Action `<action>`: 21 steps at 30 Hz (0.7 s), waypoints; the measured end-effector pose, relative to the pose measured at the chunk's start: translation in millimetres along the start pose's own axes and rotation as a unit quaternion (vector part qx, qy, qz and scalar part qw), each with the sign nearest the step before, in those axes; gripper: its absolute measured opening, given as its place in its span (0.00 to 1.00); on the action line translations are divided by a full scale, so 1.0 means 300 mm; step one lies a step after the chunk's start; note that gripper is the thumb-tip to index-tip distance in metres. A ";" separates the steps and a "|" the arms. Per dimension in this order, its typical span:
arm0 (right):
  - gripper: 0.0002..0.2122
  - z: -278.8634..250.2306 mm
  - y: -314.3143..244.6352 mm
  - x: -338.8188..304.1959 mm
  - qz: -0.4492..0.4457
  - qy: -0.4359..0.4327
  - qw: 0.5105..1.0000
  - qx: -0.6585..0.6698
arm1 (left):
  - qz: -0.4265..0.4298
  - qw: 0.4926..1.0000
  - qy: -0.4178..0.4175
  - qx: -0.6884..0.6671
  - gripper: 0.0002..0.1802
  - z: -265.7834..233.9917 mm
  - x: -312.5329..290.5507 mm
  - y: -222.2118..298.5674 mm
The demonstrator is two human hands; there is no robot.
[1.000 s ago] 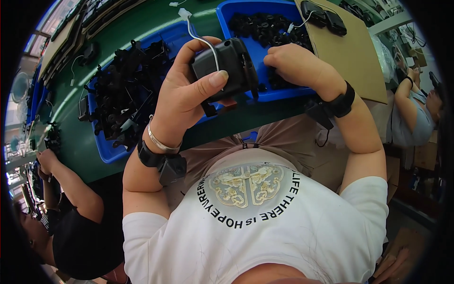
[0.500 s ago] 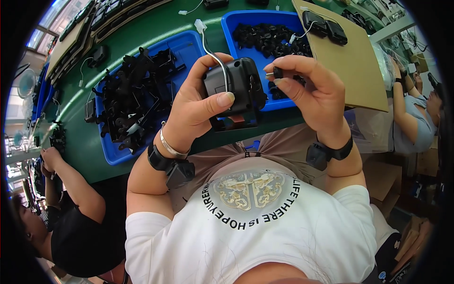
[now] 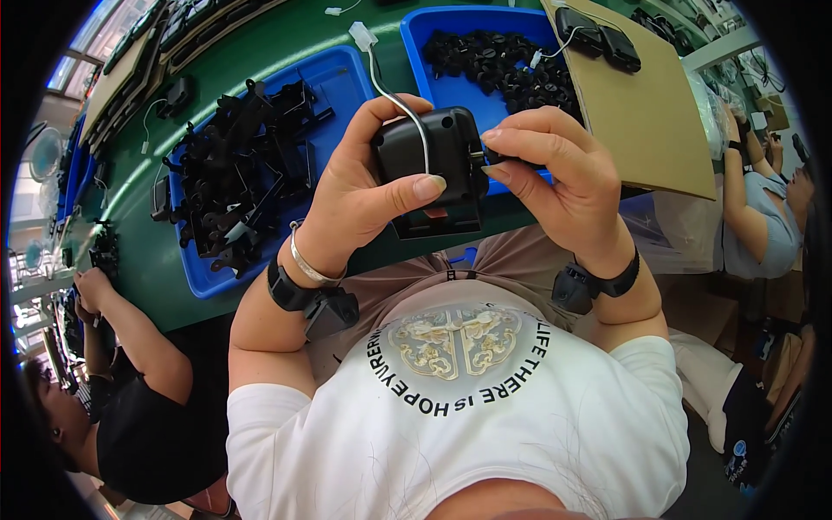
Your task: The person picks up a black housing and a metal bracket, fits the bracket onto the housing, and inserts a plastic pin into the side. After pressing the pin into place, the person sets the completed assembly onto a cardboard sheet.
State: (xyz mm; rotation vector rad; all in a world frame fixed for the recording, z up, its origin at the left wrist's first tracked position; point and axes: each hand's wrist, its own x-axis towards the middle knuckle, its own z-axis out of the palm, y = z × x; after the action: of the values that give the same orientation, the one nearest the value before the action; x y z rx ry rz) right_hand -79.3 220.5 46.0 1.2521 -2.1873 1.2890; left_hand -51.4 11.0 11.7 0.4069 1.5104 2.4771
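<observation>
Black housing: we hold it above the near edge of the green bench, at chest height, between both hands. Against the frame a second ago it now sits lower and nearer the middle of the view, and more of its rounded back faces us.

Left tray: blue, on the bench, heaped with black brackets; we see no shift in it.

Left hand: clamped on the housing, fingers curled over the top, thumb flat across the face. The grip has stayed closed throughout; only the wrist has turned slightly.

White lead: runs from a small white plug on the bench down over the housing, pinned under our left thumb.

Right hand: a second ago it cupped the housing's right flank; now the fingertips are drawn together on a small black piece at the right edge. The piece itself is too hidden to identify.

Right tray: blue, holding small black knob-like parts, just behind the right hand.

Cardboard sheet: right of that tray, two black units at its far end.

Reading: we judge the work has gone from carrying the housing to a fine fitting at its right side.

Neighbours: one person each side, busy separately.
</observation>
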 end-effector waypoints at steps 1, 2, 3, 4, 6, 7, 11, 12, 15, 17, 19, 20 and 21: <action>0.11 0.001 0.002 -0.002 -0.007 0.001 1.000 0.000 | 0.001 1.000 -0.004 0.006 0.32 -0.001 0.000 -0.001; 0.11 0.003 0.005 -0.003 -0.014 0.001 1.000 -0.001 | 0.002 1.000 -0.008 0.011 0.32 -0.002 -0.001 -0.002; 0.11 0.004 0.007 -0.005 -0.020 0.003 1.000 -0.002 | 0.001 1.000 -0.007 0.010 0.32 -0.004 -0.001 -0.003; 0.11 0.008 0.007 -0.008 -0.020 0.002 1.000 -0.001 | 0.002 1.000 -0.007 0.022 0.32 -0.006 0.000 -0.004; 0.12 0.018 0.008 -0.017 -0.026 0.012 0.999 -0.020 | 0.003 0.999 -0.006 0.044 0.32 -0.009 0.001 -0.007; 0.12 0.021 0.008 -0.019 -0.029 0.017 0.999 -0.029 | 0.003 0.999 -0.006 0.043 0.32 -0.010 0.003 -0.009; 0.11 0.029 0.004 -0.022 -0.078 0.029 0.992 -0.096 | 0.033 0.996 -0.008 0.081 0.32 -0.016 -0.001 -0.026; 0.11 0.032 0.003 -0.025 -0.078 0.028 0.992 -0.096 | 0.055 0.993 -0.004 0.101 0.33 -0.019 -0.006 -0.037; 0.08 0.042 0.007 -0.037 -0.030 0.024 0.994 -0.100 | 0.098 0.985 0.004 0.140 0.34 -0.027 -0.006 -0.053; 0.07 0.038 0.014 -0.036 -0.032 0.011 0.994 -0.107 | 0.132 0.976 -0.018 0.174 0.35 -0.029 -0.002 -0.051; 0.09 0.031 0.021 -0.037 -0.036 -0.013 0.992 -0.120 | 0.148 0.970 -0.029 0.190 0.35 -0.031 -0.001 -0.053; 0.09 0.029 0.024 -0.039 -0.036 -0.014 0.992 -0.119 | 0.154 0.966 -0.029 0.207 0.35 -0.033 0.000 -0.054; 0.09 0.028 0.027 -0.040 0.005 -0.033 0.995 -0.089 | 0.159 0.961 -0.029 0.225 0.35 -0.035 0.001 -0.056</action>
State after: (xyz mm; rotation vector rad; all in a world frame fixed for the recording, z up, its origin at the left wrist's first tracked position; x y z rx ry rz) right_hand -77.5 221.7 29.5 1.2307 -2.2996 1.0441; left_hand -54.7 10.0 -7.7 0.8520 2.1278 2.2870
